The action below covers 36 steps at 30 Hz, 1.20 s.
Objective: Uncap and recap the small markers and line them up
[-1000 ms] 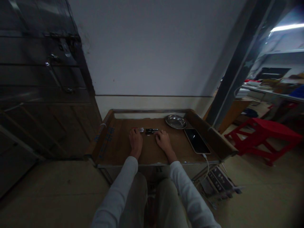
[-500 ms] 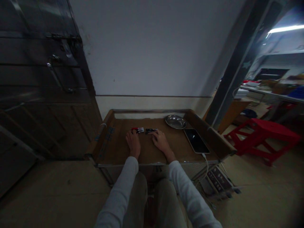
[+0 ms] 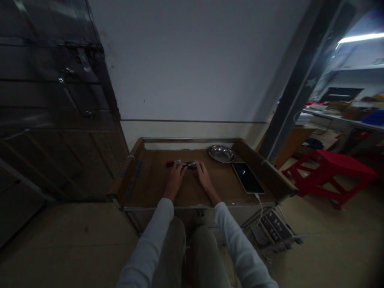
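On the brown tabletop lies a small group of red pens [image 3: 169, 163], slim with bright silvery or clear parts, half hidden by my left hand [image 3: 177, 173]. To the right is a group of slim black pens [image 3: 189, 165]; their exact number is too small to tell. The fingers of my left hand are closed at the left end of the black pens. My right hand [image 3: 201, 171] has its fingers curled at their right end, thumb and forefinger close together. The fingertips of both hands partly cover the pens.
A shiny metal dish [image 3: 222, 154] sits at the back right of the cart table [image 3: 150, 192]. In front of it lies a phone [image 3: 247, 178] with a white charging cable [image 3: 261, 208]. A raised rim borders the table. A red stool [image 3: 333, 172] stands to the right.
My left hand has moved right, from the red pens to the left end of the black pens. My right hand has shifted slightly and its fingers have curled more around their right end.
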### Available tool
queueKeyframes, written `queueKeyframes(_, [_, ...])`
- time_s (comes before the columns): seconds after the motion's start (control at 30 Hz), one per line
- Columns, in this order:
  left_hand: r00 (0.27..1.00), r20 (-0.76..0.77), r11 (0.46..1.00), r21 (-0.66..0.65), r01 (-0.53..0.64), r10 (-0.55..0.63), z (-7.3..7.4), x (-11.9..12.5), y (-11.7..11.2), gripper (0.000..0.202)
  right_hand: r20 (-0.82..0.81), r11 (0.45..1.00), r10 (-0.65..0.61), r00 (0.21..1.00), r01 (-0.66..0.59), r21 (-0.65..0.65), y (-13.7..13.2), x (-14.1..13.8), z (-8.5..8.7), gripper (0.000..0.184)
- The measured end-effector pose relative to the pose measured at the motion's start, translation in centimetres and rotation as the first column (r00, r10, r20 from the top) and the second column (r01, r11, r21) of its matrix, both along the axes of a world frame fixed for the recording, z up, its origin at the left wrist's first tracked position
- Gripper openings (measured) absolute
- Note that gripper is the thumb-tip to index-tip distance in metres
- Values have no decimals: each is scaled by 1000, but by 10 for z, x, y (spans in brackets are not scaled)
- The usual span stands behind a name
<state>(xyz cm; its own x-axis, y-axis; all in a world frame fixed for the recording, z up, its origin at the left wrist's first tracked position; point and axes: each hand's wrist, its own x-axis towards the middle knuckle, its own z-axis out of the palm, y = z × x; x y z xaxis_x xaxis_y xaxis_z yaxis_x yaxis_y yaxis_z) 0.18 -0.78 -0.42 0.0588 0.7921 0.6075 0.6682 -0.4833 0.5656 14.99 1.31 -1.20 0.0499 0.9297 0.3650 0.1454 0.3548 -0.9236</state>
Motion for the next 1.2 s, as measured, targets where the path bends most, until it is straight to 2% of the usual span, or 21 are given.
queueKeyframes(0.07, [998, -9, 998, 0, 66, -66, 2, 2, -2, 20, -265, 980, 86, 960, -129, -149, 0, -1, 0, 41])
queueKeyframes(0.13, [995, -9, 995, -1, 98, -98, 5, 4, -5, 21, -408, 946, 160, 899, -258, -198, -2, 0, 1, 36])
queueKeyframes(0.3, [988, 44, 989, 14, 147, -147, 9, 6, -10, 36, -532, 864, 254, 808, -437, -249, -9, 1, 3, 26])
queueKeyframes(0.4, [981, 44, 981, 42, 187, -189, 12, 7, -13, 31, -590, 812, 283, 756, -516, -273, -9, 1, 3, 22])
queueKeyframes(0.47, [982, 83, 983, 87, 160, -167, 14, 6, -14, 27, -615, 802, 283, 736, -533, -268, -9, 3, 4, 21])
queueKeyframes(0.53, [979, 177, 991, 106, 85, -103, 15, 4, -14, 25, -631, 827, 254, 733, -503, -252, -8, 6, 4, 21])
queueKeyframes(0.63, [935, 354, 998, 60, -12, -10, 15, -1, -13, 24, -622, 889, 195, 758, -404, -214, -8, 11, 3, 23])
queueKeyframes(0.7, [897, 441, 1000, 16, -1, -6, 14, -6, -14, 23, -607, 921, 162, 778, -340, -191, -7, 13, 1, 26])
queueKeyframes(0.77, [883, 467, 997, -42, 71, -43, 13, -13, -18, 20, -599, 950, 107, 794, -259, -174, -5, 15, -2, 29])
queueKeyframes(0.9, [931, 320, 934, -246, 260, -175, 11, -30, -32, 12, -601, 989, -9, 799, -84, -126, 0, 18, -7, 34])
queueKeyframes(0.97, [950, 207, 897, -331, 293, -234, 11, -35, -37, 10, -594, 994, -25, 804, -45, -102, 2, 19, -7, 35])
queueKeyframes(1.07, [969, 43, 905, -349, 244, -245, 8, -33, -33, 6, -510, 996, -40, 859, -4, -85, 1, 19, -4, 35])
queueKeyframes(1.2, [981, -71, 954, -253, 158, -181, 4, -18, -14, 7, -273, 999, -42, 961, 42, -7, -4, 16, 2, 27])
